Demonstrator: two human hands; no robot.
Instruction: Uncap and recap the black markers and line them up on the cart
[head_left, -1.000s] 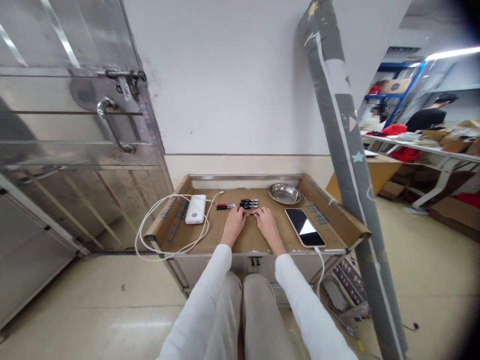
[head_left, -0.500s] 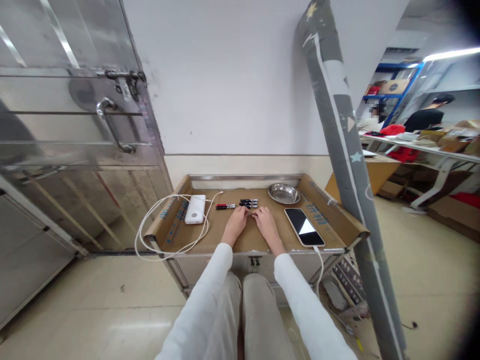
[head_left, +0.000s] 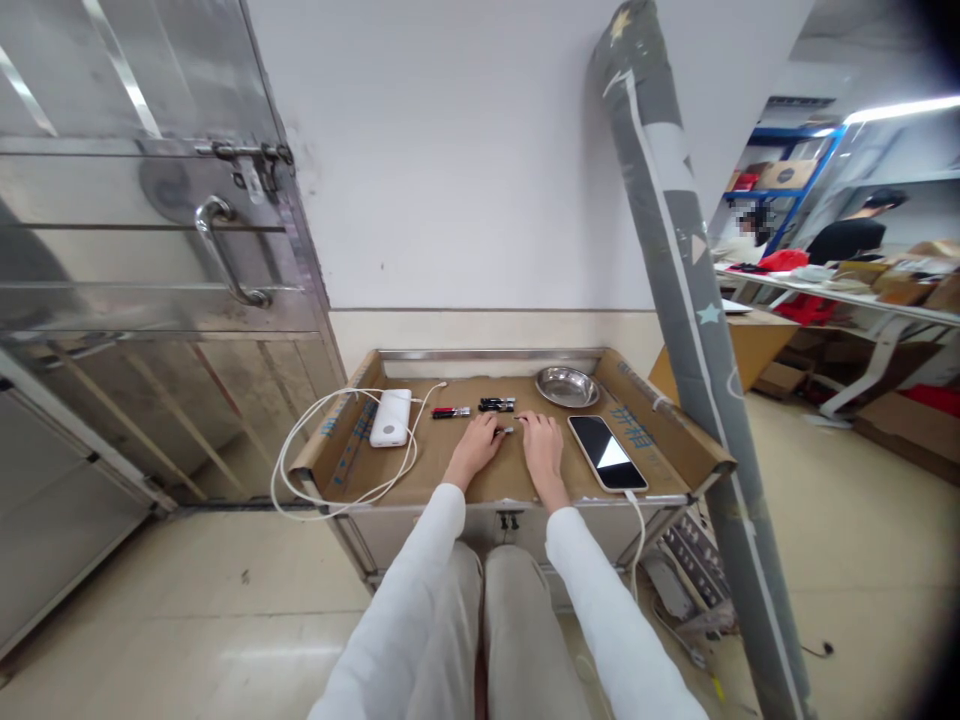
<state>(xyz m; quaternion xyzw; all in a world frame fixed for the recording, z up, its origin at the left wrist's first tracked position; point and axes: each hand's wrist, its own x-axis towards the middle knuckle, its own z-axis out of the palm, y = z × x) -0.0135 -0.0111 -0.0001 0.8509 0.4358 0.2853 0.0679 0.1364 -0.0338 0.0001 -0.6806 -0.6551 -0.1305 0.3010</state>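
My left hand (head_left: 475, 447) is closed on a slim dark piece with a silver end (head_left: 508, 430), low over the cardboard-lined tabletop (head_left: 442, 470). My right hand (head_left: 542, 450) is a short way to the right, apart from it. Its fingertips are pinched together, with something small and dark at them that I cannot make out. Just beyond my hands lie a few similar black pieces with silver ends (head_left: 496, 404). To their left are a red one (head_left: 450, 412) and a black one, side by side. Their exact kind is too small to tell.
A round steel dish (head_left: 568, 387) stands at the back right. Nearer is a phone (head_left: 607, 455) with a white cable plugged in. On the left lies a white power bank (head_left: 391, 418) with a looped cable. A grey wrapped roll (head_left: 679, 230) leans beside the table; two people sit far right.
My hands, which were together, have parted. The right has moved a little to the right, and the silver-ended piece now shows at my left fingers.
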